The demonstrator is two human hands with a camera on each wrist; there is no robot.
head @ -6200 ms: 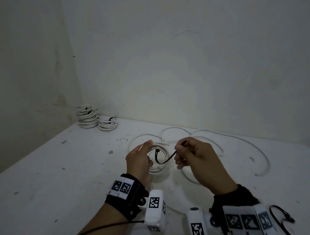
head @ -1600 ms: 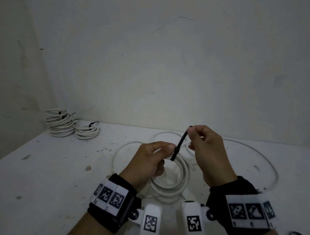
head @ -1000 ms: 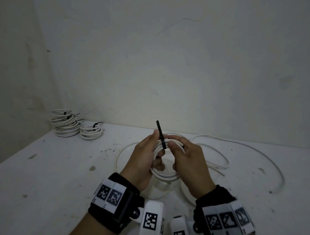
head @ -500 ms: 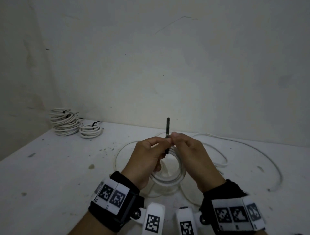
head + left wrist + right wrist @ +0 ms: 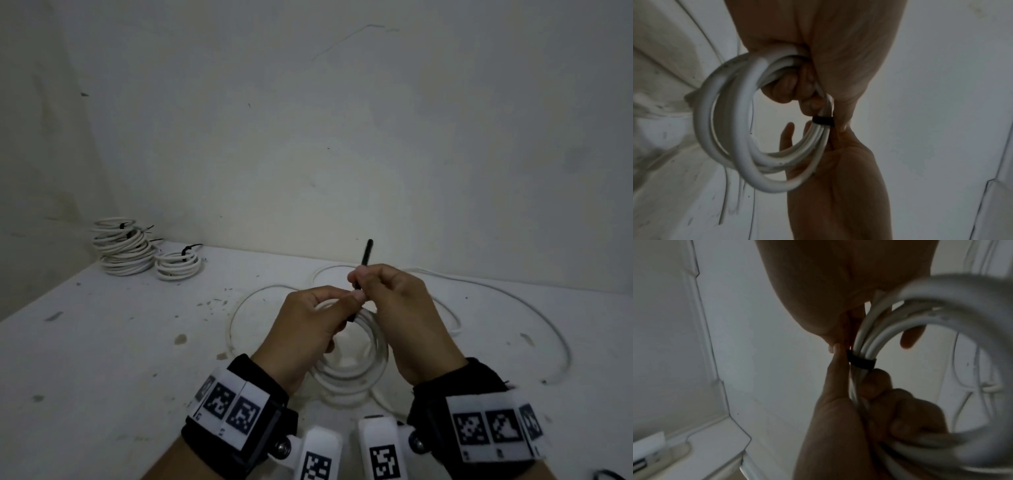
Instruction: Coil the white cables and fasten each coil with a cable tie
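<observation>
- The left hand [image 5: 308, 329] has its fingers curled around the white cable coil [image 5: 356, 370], thumb and forefinger pinching the bundle right at the tie.
- The coil hangs between both hands, lifted above the white table [image 5: 120, 342], its loops drooping down toward the wrists.
- The black cable tie [image 5: 365, 255] is cinched around the strands; in the left wrist view it shows as a dark band [image 5: 822, 121] wrapped tight round the bundle.
- The right hand [image 5: 407, 318] pinches the tie's free tail between thumb and fingertips, and that tail sticks up above the knuckles, tilted slightly right.
- In the right wrist view the band [image 5: 861, 362] sits just beside the right thumb, with the left hand's fingers [image 5: 877, 382] clamped on the strands directly below it.
- A loose white cable [image 5: 513, 301] sprawls on the table behind and to the right of the hands, in wide untidy loops.
- Far left, against the wall, a stack of tied coils [image 5: 120, 250] sits with one smaller tied coil [image 5: 178, 265] just beside it, black tie ends poking out.
</observation>
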